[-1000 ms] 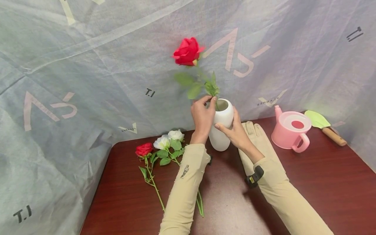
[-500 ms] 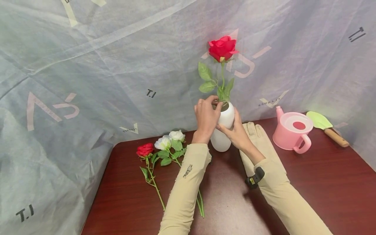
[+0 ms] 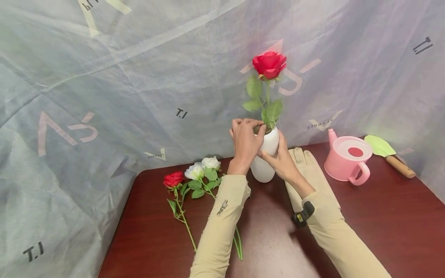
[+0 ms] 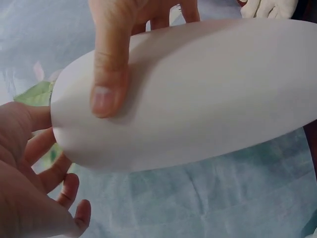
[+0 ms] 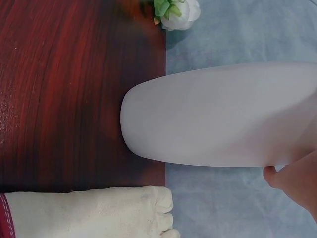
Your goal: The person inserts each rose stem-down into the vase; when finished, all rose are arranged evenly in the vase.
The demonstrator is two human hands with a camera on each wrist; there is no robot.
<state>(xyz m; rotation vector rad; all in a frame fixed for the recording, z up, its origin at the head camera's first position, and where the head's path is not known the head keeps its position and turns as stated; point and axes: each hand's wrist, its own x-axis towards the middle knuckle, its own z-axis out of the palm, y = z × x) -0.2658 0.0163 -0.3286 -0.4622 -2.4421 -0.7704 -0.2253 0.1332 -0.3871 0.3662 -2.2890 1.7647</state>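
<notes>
likely seating upright rose (image 3: 269, 65); next, settle it
right hand (image 3: 284, 163) grips vase (image 3: 263, 172), 3 o'clock; left hand (image 3: 247, 139), 11 o'clock, grip unclear

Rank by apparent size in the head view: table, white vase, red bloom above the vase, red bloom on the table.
1. Table
2. White vase, partly hidden
3. Red bloom above the vase
4. Red bloom on the table
</notes>
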